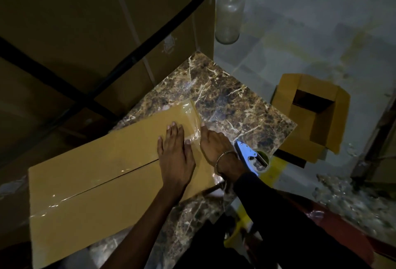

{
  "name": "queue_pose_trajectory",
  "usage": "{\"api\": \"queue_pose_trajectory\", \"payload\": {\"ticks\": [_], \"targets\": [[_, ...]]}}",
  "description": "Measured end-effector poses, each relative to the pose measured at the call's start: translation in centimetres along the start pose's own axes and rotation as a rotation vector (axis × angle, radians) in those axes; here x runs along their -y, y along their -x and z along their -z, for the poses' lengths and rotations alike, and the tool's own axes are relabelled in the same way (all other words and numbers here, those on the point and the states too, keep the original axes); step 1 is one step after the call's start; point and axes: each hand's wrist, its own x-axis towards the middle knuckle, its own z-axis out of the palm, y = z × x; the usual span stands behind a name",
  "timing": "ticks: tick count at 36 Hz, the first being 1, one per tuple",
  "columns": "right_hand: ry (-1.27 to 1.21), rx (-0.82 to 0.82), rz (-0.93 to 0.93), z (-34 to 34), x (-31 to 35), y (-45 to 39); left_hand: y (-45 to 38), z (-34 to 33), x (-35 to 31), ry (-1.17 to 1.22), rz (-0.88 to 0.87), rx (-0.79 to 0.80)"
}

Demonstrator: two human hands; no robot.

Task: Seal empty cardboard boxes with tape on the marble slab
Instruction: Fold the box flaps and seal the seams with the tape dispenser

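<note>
A long tan cardboard box (pixel 96 178) lies on the brown marble slab (pixel 231 101), its top flaps meeting in a seam that runs lengthwise. Clear tape (pixel 190 118) shines across its far end and also near its left end. My left hand (pixel 175 150) lies flat, fingers spread, on the box top near the taped end. My right hand (pixel 214 140) rests palm down at the box's right edge, pressing the tape there, a bangle on its wrist. A blue tape dispenser (pixel 250 157) lies on the slab just right of that wrist, held by neither hand.
A very large strapped carton (pixel 85 33) stands behind the slab at the left. An open cardboard box (pixel 312 110) sits on the floor to the right. A dusty glass bottle (pixel 229 15) stands farther back. Crumpled plastic film (pixel 351 196) lies on the floor at the right.
</note>
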Motion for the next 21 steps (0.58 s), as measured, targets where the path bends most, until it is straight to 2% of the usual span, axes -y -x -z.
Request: {"api": "queue_pose_trajectory", "payload": {"ticks": [2, 5, 7, 8, 11, 15, 18, 21], "targets": [[0.15, 0.032, 0.045, 0.5, -0.3, -1.4, -0.1, -0.1, 0.1, -0.004, -0.001, -0.005], [-0.102, -0.13, -0.032, 2.2, 1.6, -2.9, -0.1, -0.2, 0.0, 0.009, 0.006, -0.009], [-0.245, -0.256, 0.069, 2.4, 3.0, -3.8, -0.1, -0.1, -0.1, 0.02, 0.015, -0.013], [-0.26, -0.268, 0.156, 2.3, 3.5, -4.2, -0.1, -0.1, -0.1, 0.023, 0.018, -0.006], [-0.223, -0.176, 0.298, 1.1, 3.7, -6.3, -0.3, -0.1, -0.2, 0.009, 0.032, 0.031], [-0.301, 0.013, 0.168, 0.4, 3.9, -7.6, -0.3, -0.3, 0.3, 0.005, 0.031, 0.029], [-0.324, -0.016, 0.049, 0.7, 3.8, -8.1, -0.8, -0.7, -0.2, -0.008, -0.004, 0.012], [-0.322, -0.005, 0.033, 1.6, 5.8, -8.6, -1.5, -0.6, -0.2, -0.081, 0.023, -0.009]]}}
